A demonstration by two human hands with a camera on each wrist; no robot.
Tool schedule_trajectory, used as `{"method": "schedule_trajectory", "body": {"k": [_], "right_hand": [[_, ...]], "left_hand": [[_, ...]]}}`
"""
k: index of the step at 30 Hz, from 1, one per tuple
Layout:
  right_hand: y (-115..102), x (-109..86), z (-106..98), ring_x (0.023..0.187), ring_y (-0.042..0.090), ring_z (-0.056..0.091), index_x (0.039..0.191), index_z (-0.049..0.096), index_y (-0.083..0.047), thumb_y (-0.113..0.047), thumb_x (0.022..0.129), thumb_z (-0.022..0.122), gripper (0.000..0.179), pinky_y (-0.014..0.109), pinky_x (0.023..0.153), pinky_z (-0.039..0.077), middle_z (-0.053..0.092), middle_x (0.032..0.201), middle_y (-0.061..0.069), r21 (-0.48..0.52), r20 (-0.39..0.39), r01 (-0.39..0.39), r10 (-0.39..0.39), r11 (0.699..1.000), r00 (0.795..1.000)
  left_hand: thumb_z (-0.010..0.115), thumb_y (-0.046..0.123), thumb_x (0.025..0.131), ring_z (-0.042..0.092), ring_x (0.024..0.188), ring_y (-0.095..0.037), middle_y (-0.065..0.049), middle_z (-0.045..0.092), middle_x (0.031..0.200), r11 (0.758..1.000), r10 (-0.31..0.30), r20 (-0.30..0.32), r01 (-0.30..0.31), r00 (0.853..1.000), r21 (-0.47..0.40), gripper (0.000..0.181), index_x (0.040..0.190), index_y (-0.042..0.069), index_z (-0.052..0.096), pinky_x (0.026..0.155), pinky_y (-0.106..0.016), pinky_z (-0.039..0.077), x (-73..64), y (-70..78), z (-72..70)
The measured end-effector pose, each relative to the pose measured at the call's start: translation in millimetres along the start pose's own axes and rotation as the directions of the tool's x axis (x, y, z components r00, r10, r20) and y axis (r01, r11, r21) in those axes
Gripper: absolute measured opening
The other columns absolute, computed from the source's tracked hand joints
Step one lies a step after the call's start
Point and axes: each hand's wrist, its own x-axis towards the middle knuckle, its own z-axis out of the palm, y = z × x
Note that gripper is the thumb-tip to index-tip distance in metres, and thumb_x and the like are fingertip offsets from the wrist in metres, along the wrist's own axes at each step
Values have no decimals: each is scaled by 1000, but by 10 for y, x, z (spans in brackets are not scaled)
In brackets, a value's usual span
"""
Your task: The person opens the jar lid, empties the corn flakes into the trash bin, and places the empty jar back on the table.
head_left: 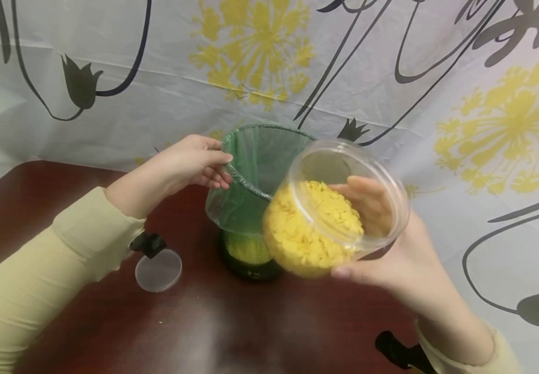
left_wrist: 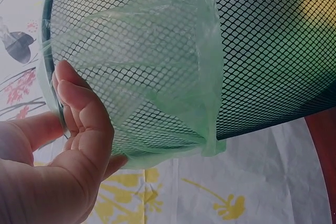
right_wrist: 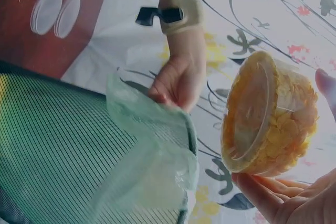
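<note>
My left hand grips the rim of a mesh wastebasket, thumb on one side and fingers on the other. A thin green bag lines the basket and folds down over its outside. Yellow shows through the mesh low in the basket. With my right hand I hold a clear plastic jar, open and tilted, close beside the basket's right rim in the head view. Yellow flakes fill much of the jar. Its base faces the basket in the right wrist view.
Two round clear lids lie on the dark red table; one lid shows left of the basket, near my left sleeve. A white floral sheet hangs behind the basket and along the right side. Black straps circle both wrists.
</note>
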Motion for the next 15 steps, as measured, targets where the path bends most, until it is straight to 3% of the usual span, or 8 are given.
{"method": "schedule_trajectory", "body": {"k": [6,10,15], "right_hand": [[-66,135,-138,113,30,55,134,42,8,29,51,72,91,28,90,47,54,125,26,-145,-118,-36,19,989,993],[-81,252,-198,108,28,56,129,45,7,26,56,72,80,28,86,47,57,121,23,-151,-164,-38,13,988,986],[-93,377,-242,107,28,55,123,48,0,22,61,68,68,27,86,47,57,118,21,-111,-264,-63,32,992,964]], "left_hand": [[46,10,102,65,67,-17,-12,62,76,1000,-4,0,4,1000,-2,70,150,-5,-2,67,-28,54,2,2,3],[45,10,102,65,66,-18,-12,63,77,1000,-9,-3,9,1000,1,69,150,-5,-2,67,-28,54,0,4,4],[45,9,101,66,66,-18,-13,63,77,1000,-8,-4,8,1000,-1,69,150,-6,-2,67,-28,54,-12,13,10]]}}
